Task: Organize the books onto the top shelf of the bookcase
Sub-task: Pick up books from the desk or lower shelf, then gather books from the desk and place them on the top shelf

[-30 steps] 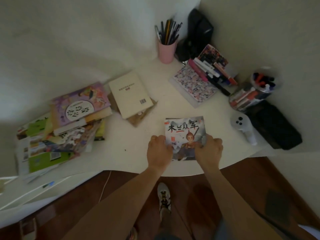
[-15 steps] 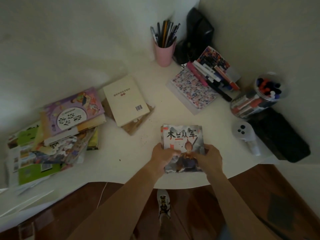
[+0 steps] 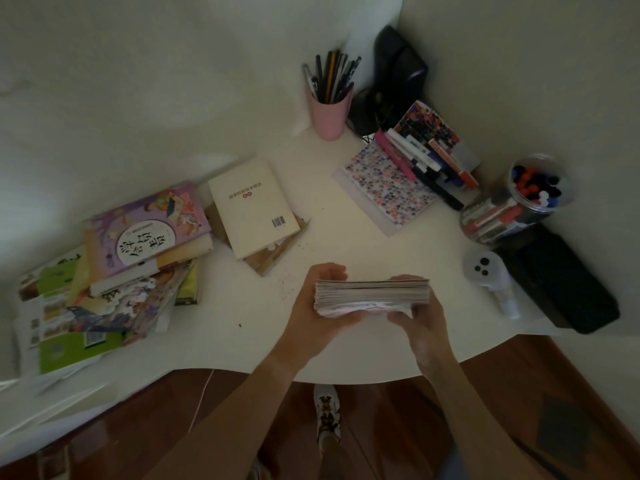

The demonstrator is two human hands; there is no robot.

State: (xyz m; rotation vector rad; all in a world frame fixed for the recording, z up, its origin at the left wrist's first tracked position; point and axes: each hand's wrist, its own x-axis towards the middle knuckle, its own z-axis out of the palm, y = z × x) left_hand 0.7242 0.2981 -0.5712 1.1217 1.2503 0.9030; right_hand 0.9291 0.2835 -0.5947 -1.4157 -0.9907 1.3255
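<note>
A small stack of thin picture books is held up off the white desk, tipped so its page edges face me. My left hand grips its left end and my right hand grips its right end from below. A cream book lies face down on a brown one at the desk's middle. A messy pile of colourful books, topped by a purple one, sits at the left. No bookcase is in view.
A pink pen cup and a dark bag stand at the back corner. A patterned notebook with markers, a clear jar of markers, a white controller and a black case fill the right side.
The stack lay flat on the desk with its cover up. Both hands have lifted it and tipped it so the page edges show.
</note>
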